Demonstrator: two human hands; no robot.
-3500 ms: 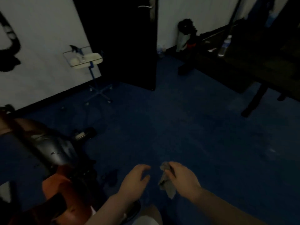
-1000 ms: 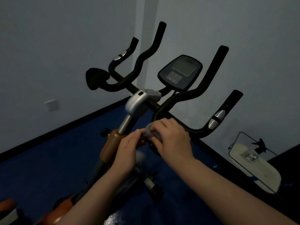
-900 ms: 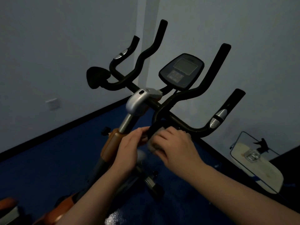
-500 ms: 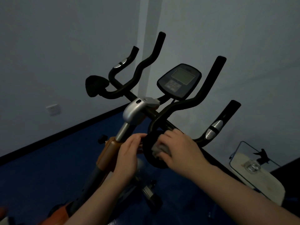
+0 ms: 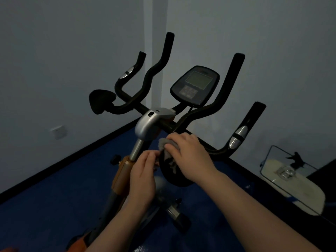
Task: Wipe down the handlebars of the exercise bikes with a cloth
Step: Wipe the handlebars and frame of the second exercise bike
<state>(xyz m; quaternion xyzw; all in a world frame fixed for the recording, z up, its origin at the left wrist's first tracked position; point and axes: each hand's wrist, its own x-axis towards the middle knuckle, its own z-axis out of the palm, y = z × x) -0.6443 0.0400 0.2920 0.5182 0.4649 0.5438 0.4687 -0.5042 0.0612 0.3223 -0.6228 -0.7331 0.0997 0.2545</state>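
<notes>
An exercise bike stands in the room corner with black handlebars (image 5: pixel 203 113), a silver clamp (image 5: pixel 149 122) and a dark console (image 5: pixel 195 84). A round black elbow pad (image 5: pixel 172 177) sits at the near right end of the bars. My right hand (image 5: pixel 189 157) presses a grey cloth (image 5: pixel 166 146) onto the top of that pad. My left hand (image 5: pixel 143 171) is beside the pad's left edge with its fingers bent against the cloth's edge; whether it grips the cloth is unclear. A second elbow pad (image 5: pixel 101 101) shows at the left.
The bike has an orange frame (image 5: pixel 121 175) and a silver stem (image 5: pixel 135 149). A small glass-topped stand (image 5: pixel 291 179) with a dark spray bottle stands at the right by the wall. A wall socket (image 5: pixel 59 131) is at the left. The floor is blue carpet (image 5: pixel 54 206).
3.5 s ago I faced open floor with the cloth in my right hand. Since 1 s ago the cloth hand has shifted a little over the near elbow pad; the view has tilted slightly.
</notes>
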